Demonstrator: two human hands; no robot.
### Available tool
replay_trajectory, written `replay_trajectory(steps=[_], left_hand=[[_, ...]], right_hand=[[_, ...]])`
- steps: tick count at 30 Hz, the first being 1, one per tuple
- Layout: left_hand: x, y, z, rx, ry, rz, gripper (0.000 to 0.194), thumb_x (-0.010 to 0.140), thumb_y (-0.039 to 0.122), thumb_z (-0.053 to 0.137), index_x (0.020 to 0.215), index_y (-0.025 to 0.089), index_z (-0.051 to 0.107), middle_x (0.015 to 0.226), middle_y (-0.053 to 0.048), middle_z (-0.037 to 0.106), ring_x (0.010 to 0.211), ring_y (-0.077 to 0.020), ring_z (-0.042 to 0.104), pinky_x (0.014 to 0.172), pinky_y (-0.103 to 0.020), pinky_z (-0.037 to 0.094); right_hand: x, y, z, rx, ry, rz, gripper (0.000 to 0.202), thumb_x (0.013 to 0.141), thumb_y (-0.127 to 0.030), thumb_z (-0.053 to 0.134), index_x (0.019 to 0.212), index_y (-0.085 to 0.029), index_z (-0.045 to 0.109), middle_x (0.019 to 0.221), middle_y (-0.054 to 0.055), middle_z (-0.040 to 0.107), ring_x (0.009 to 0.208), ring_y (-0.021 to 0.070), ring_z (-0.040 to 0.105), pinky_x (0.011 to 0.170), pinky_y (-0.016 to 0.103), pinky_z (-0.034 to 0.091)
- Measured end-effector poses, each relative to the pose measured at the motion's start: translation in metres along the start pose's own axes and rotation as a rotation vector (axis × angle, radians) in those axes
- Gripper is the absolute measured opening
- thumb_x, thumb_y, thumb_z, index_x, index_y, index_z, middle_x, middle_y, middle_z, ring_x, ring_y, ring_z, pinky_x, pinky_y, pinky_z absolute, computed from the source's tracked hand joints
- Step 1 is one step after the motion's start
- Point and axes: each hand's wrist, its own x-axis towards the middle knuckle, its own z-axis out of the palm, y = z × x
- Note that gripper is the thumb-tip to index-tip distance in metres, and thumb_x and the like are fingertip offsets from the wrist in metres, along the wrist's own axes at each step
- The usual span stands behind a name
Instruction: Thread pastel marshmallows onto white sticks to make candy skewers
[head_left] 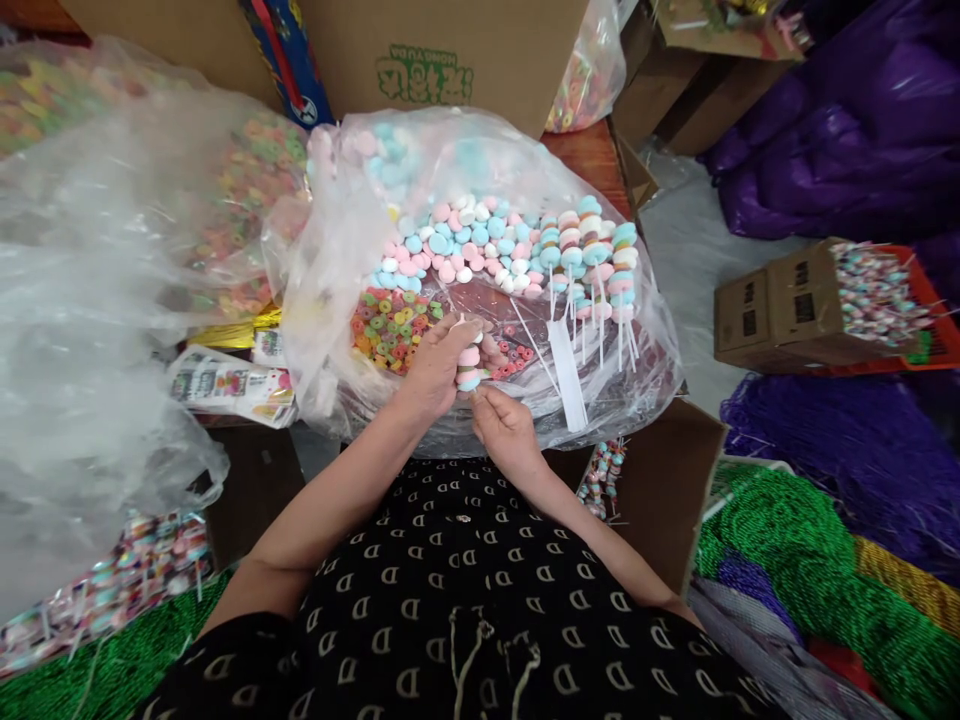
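Between my hands is a candy skewer (pixel 469 370), with pink, white and blue marshmallow pieces and a greenish ring threaded on a stick. My left hand (pixel 439 365) is wrapped around the candies. Below them, my right hand (pixel 504 425) pinches the lower end of the stick. Loose pink, blue and white marshmallows (pixel 465 240) lie just beyond, on a plastic-covered surface. Colourful gummy rings (pixel 390 325) are heaped left of my left hand, and a few red rings (pixel 514 355) lie to its right. Finished candy skewers (pixel 592 260) lie grouped at the right beside white sticks (pixel 568 375).
A large clear bag of gummy rings (pixel 150 200) fills the left side. Behind stands a cardboard box (pixel 450 60). An open box with skewers (pixel 645 490) sits below the right edge. Farther right are a carton of wrapped candies (pixel 795 310) and green bead strings (pixel 787 550).
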Motion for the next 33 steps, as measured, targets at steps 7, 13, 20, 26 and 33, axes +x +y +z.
replay_trajectory(steps=[7,13,20,26,33], left_hand=[[0.001,0.001,-0.006,0.016,0.188,0.112,0.045,0.094,0.071,0.068,0.094,0.027,0.059,0.064,0.006,0.059,0.048,-0.0103,0.055,0.045,-0.027,0.042],[0.011,0.007,-0.01,0.058,0.084,0.193,0.053,0.093,0.078,0.064,0.115,0.03,0.063,0.073,0.003,0.063,0.052,-0.0116,0.054,0.051,-0.03,0.045],[0.013,0.013,-0.02,0.075,0.054,0.207,0.05,0.093,0.064,0.073,0.127,0.029,0.063,0.108,-0.006,0.08,0.087,-0.0167,0.078,0.078,-0.031,0.061],[0.011,0.012,-0.031,-0.019,0.164,0.199,0.043,0.077,0.037,0.089,0.112,0.02,0.07,0.089,-0.002,0.081,0.075,-0.0147,0.076,0.074,-0.029,0.059],[0.016,0.029,-0.048,-0.044,0.188,0.341,0.023,0.083,0.027,0.082,0.103,0.019,0.075,0.082,-0.002,0.079,0.074,-0.0137,0.074,0.072,-0.027,0.06]], right_hand=[[0.006,-0.005,-0.003,-0.121,-0.008,-0.136,0.03,0.096,-0.043,0.062,0.104,-0.02,0.079,0.068,-0.001,0.062,0.063,0.0158,0.053,0.065,0.029,0.046],[0.005,-0.017,-0.017,-0.211,-0.021,-0.232,0.035,0.103,-0.042,0.052,0.098,-0.023,0.081,0.063,0.0,0.064,0.062,0.018,0.059,0.065,0.03,0.048],[0.049,-0.059,-0.115,-0.461,0.403,-0.291,0.041,0.105,-0.049,0.053,0.094,-0.019,0.08,0.062,0.001,0.063,0.062,0.0175,0.058,0.065,0.029,0.045],[0.111,-0.07,-0.15,-1.047,0.513,-0.066,0.039,0.103,-0.026,0.051,0.131,-0.014,0.077,0.1,0.017,0.083,0.095,0.0326,0.075,0.08,0.035,0.049],[0.086,-0.06,-0.149,-1.141,0.578,-0.206,0.038,0.106,-0.028,0.049,0.135,-0.015,0.071,0.125,0.021,0.075,0.109,0.0315,0.071,0.093,0.043,0.052]])
